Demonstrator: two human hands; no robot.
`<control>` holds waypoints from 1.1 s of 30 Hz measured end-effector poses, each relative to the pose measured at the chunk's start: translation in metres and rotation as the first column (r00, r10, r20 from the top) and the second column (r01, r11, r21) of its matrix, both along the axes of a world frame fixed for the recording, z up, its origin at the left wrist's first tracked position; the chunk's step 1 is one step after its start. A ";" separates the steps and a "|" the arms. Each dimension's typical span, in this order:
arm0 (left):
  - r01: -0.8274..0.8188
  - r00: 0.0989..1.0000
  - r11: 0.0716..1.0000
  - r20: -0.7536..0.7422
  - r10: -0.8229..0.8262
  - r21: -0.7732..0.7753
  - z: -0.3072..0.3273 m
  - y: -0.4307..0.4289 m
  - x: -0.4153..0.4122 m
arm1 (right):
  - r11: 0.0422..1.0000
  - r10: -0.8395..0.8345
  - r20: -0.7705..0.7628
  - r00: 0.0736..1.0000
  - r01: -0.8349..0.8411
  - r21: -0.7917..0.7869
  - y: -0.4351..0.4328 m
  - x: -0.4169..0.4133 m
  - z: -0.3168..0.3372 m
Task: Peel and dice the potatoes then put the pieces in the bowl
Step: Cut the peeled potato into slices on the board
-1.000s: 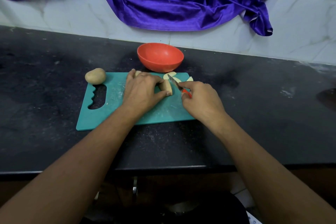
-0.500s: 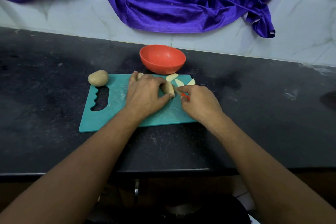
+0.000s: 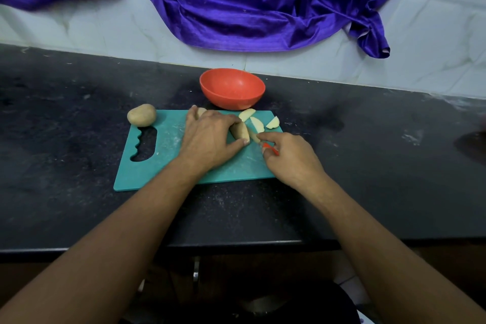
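The left grip (image 3: 207,137) clamps the potato half (image 3: 240,131) on the teal cutting board (image 3: 168,144), the right grip (image 3: 289,155) holds the red-handled knife (image 3: 268,146) beside it, cut wedges (image 3: 257,123) lying near the red bowl (image 3: 231,100).

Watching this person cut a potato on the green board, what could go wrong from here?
The left hand grips the potato piece with its thumb tip close to the red-handled knife in the right hand; a slip could nick it.
The cut wedge at the cutting board's far right corner lies near the edge and could be knocked onto the counter.
The whole potato at the far left corner is round and might roll away.
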State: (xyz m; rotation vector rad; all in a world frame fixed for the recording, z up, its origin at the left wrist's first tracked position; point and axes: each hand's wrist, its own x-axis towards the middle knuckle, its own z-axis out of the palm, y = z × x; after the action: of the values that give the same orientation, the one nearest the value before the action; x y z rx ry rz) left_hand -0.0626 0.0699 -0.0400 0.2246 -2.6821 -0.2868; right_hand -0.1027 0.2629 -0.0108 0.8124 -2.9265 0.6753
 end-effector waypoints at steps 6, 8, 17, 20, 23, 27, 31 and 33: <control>-0.017 1.000 1.000 -0.022 0.017 -0.016 0.005 0.005 0.007 | 1.000 0.004 0.005 1.000 -0.004 -0.029 0.004 0.002 -0.003; -0.011 1.000 1.000 -0.018 0.010 -0.017 0.006 0.006 0.007 | 0.999 0.011 0.006 1.000 -0.011 -0.046 0.003 0.001 -0.005; -0.041 0.999 0.999 0.002 0.041 -0.031 0.012 0.006 0.012 | 0.999 0.007 0.023 1.000 -0.007 -0.035 0.004 0.001 -0.004; -0.053 0.999 0.998 0.011 0.053 -0.043 0.014 -0.001 0.017 | 1.000 0.011 0.020 1.000 -0.011 -0.024 0.004 0.000 -0.003; -0.047 0.999 0.998 0.000 0.047 -0.052 0.013 -0.005 0.022 | 1.000 0.019 0.018 1.000 -0.018 -0.013 0.004 0.000 -0.003; -0.037 0.999 0.998 0.011 0.037 -0.051 0.012 -0.005 0.022 | 0.999 0.028 0.029 0.999 -0.027 -0.020 0.004 -0.001 -0.004; -0.031 0.996 0.998 -0.078 0.035 0.052 0.018 -0.007 0.018 | 0.998 0.037 0.021 0.999 -0.036 -0.046 0.005 -0.004 -0.007; -0.042 0.985 0.994 -0.162 0.057 0.099 0.025 -0.013 0.010 | 0.998 0.037 0.011 0.999 -0.036 -0.054 0.005 -0.004 -0.008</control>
State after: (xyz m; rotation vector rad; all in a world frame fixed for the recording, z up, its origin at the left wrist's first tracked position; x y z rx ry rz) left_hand -0.0524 0.0566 -0.0147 0.2834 -2.4985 -0.4008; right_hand -0.1064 0.2680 -0.0187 0.8611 -2.8967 0.7602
